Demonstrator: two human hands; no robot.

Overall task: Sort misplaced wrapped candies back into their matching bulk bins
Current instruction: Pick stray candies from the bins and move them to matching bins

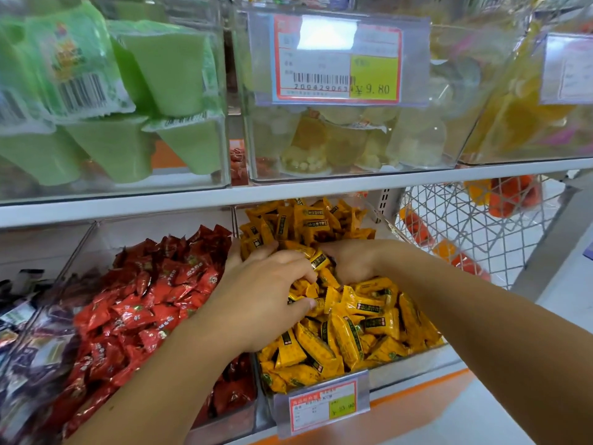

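Left hand (266,293) fingers (288,259) spread over yellow candies (353,316); right hand (351,261) fingers buried, cannot tell. Red bin (224,427) just left, nearest left hand.

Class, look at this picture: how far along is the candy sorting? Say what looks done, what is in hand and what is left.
Done: the red candies show no stray colours on top. In hand: the left hand and right hand reach into the yellow candies, where only yellow wrappers show. Left: whatever lies buried; no stray is visibly held.
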